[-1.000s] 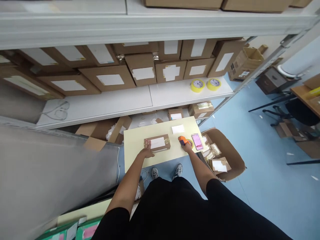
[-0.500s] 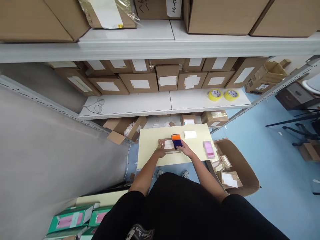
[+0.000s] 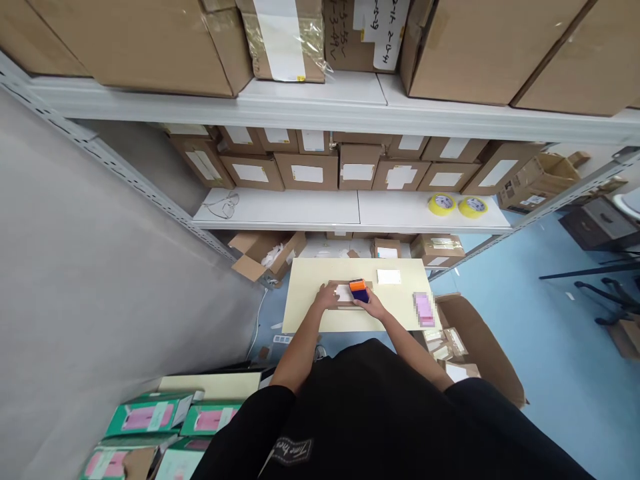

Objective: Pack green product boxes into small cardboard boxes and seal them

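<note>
Here, left hand (image 3: 327,295) on box (image 3: 344,293), parcels (image 3: 455,341) inside large carton (image 3: 484,337).

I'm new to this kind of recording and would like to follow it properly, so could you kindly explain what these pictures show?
Of course. There is no machine here: you are seeing a person's two bare hands. One camera, worn on the head, takes every picture, looking forward and down, so the arms reach away from you.

On the pale yellow table lies a cardboard box with a white label. The left hand is at the box's left end; the right hand holds an orange and dark blue tool over its right part. Also on the table are a white rectangular item and, farther right, a blurred pink item.

Behind is a shelf bearing boxes and two yellow tape rolls.
</note>
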A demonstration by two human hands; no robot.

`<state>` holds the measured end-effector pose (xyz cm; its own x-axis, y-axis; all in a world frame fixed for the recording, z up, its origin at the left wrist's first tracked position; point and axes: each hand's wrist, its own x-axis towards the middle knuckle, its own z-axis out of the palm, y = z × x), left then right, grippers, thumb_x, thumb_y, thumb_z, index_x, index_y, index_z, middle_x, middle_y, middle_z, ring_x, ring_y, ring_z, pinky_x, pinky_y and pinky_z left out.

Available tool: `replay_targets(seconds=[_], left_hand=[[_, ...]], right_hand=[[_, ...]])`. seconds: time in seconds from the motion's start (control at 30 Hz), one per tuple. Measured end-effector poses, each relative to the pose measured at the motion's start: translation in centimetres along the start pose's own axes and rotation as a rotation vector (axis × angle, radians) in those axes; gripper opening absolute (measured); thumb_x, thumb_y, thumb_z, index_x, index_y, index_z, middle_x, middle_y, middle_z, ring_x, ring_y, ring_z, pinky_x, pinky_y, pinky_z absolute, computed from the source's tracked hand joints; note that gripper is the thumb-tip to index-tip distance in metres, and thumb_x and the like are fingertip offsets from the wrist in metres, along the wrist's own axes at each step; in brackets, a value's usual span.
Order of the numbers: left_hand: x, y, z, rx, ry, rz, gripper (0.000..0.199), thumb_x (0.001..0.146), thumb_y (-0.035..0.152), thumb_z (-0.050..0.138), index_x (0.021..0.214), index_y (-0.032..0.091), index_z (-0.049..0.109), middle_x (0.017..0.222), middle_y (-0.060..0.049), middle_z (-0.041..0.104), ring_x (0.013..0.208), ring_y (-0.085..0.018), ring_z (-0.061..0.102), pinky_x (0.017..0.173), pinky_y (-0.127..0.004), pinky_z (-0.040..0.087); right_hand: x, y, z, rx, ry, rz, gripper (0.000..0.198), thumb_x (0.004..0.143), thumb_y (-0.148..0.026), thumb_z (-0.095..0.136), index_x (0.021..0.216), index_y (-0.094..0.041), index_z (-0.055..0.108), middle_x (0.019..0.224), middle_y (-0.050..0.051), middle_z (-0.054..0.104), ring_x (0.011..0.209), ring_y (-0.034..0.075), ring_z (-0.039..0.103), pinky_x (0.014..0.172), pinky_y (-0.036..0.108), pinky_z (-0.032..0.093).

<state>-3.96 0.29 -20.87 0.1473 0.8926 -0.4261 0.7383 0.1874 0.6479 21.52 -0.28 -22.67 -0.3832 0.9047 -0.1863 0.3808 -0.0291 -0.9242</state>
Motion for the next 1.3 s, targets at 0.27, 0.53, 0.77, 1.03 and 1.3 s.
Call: replay_targets(seconds=[0.27, 0.53, 0.77, 1.03, 1.3], left_hand=[[0.2, 5.4, -2.0, -0.836, 0.009, 0.146, 0.059, 0.085, 0.061, 0.075, 0.12, 0.014, 0.077, 0.13, -0.017, 0.074, 0.123, -0.031, 0.067, 0.106, -0.042, 0.05], [0.3, 6.0, -3.5, -0.789, -0.001, 0.147, 0.043, 0.075, 0.051, 0.085, 0.096, 0.013, 0.082, 0.098, -0.012, 0.08, 0.091, -0.024, 0.072, 0.086, -0.036, 0.056], [0.8, 6.1, -3.2, -0.745, 0.189, 0.11, 0.031, 0.076, 0.047, 0.08, 0.079, 0.016, 0.08, 0.08, -0.007, 0.078, 0.077, -0.021, 0.07, 0.077, -0.033, 0.055], [-0.5, 5.3, -0.4, -0.755, 0.527, -0.013, 0.027, 0.081, 0.044, 0.068, 0.077, 0.019, 0.077, 0.076, -0.006, 0.076, 0.075, -0.021, 0.07, 0.076, -0.031, 0.052], [-1.6, 2.4, -2.5, -0.792, 0.735, -0.109, 0.027, 0.082, 0.043, 0.068, 0.073, 0.019, 0.075, 0.07, -0.005, 0.072, 0.071, -0.02, 0.067, 0.071, -0.03, 0.053]], right_hand=[[-0.2, -0.6, 0.4, 0.048, -0.017, 0.005, 0.072, 0.079, -0.06, 0.076, 0.139, -0.026, 0.054, 0.128, 0.008, 0.07, 0.116, 0.029, 0.066, 0.104, 0.046, 0.052], [-0.7, -3.1, -1.7, -0.139, -0.012, -0.036, 0.055, 0.077, -0.054, 0.077, 0.119, -0.025, 0.06, 0.106, 0.004, 0.071, 0.095, 0.027, 0.067, 0.088, 0.042, 0.054], [0.2, -5.0, -3.4, -0.194, 0.055, 0.006, 0.049, 0.081, -0.07, 0.067, 0.099, -0.026, 0.058, 0.091, 0.001, 0.069, 0.083, 0.024, 0.065, 0.075, 0.034, 0.05], [2.4, -7.3, -5.7, -0.264, -0.034, 0.0, 0.055, 0.076, -0.076, 0.071, 0.075, -0.026, 0.048, 0.068, -0.005, 0.053, 0.068, 0.018, 0.052, 0.062, 0.028, 0.037], [3.5, -7.5, -6.7, -0.338, -0.125, -0.028, 0.055, 0.076, -0.076, 0.069, 0.073, -0.025, 0.05, 0.068, -0.004, 0.056, 0.068, 0.017, 0.052, 0.062, 0.027, 0.034]])
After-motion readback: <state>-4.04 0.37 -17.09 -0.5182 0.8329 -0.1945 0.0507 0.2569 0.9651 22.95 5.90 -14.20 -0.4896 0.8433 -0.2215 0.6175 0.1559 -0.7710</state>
